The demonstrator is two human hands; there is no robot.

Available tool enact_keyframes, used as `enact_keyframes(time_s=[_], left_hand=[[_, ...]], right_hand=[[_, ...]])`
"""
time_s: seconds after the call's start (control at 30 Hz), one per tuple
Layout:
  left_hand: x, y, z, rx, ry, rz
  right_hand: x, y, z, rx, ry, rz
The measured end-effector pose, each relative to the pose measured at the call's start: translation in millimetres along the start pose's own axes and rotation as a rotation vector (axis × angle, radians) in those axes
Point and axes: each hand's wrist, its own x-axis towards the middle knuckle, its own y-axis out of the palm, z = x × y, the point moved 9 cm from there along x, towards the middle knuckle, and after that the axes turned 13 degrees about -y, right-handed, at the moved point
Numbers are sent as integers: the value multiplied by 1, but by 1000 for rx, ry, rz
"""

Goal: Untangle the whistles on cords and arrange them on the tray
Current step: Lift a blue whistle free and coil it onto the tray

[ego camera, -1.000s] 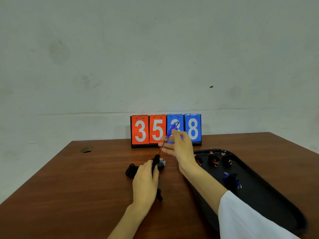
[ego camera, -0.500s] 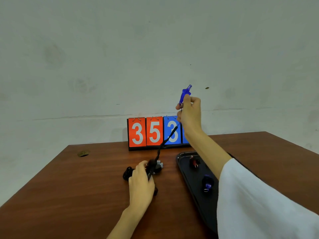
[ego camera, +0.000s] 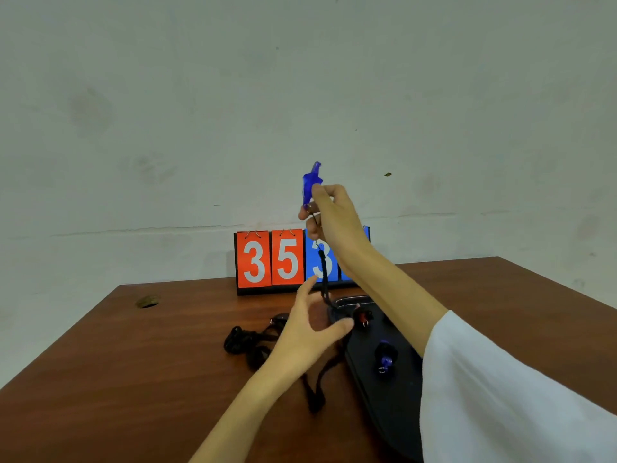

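Head view: the right hand (ego camera: 329, 212) is raised above the bench (ego camera: 133, 379), its grip pinched shut on a blue whistle (ego camera: 311, 183) that sticks up past the fingertips. From that grip a black cord (ego camera: 323, 272) hangs straight down in front of the scoreboard (ego camera: 267, 260) and runs toward the near end of the black tray (ego camera: 394, 396). The left hand (ego camera: 309, 332) floats just above the bench with its grip spread open, fingers fanned and holding nothing, thumb toward the tray and the fingertips near the hanging cord. Left of that hand lies the tangle of black cords (ego camera: 248, 342), with 1 strap trailing toward the viewer beside the tray edge. On the tray sit a red whistle (ego camera: 363, 317) near the far end and another blue whistle (ego camera: 385, 357) further along; the white sleeve (ego camera: 500, 396) hides the rest of the tray.

The step in hand looks like drawing 1 whistle's cord free of the tangle by lifting it. The cord's lower end is probably still caught in the pile, though blur makes that hard to confirm. The next move calls for the open left hand to steady or part the tangle while the cord slides out, then setting the whistle on the tray beside the others.

Readable writing: the scoreboard shows 3 and 5 on orange cards and 3 on a blue card; the last blue card is hidden by the right arm
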Motion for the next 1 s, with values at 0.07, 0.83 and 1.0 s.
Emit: enact_keyframes(time_s=[0.07,0.83,1.0], left_hand=[[1,2,-20,-9,29,-19],[43,-12,57,-280,-466,-37],[28,-31,61,-199,-355,-184]], right_hand=[[-2,0,5,33,6,26],[-32,-40,12,377,265,323],[-27,-55,13,-466,114,322]])
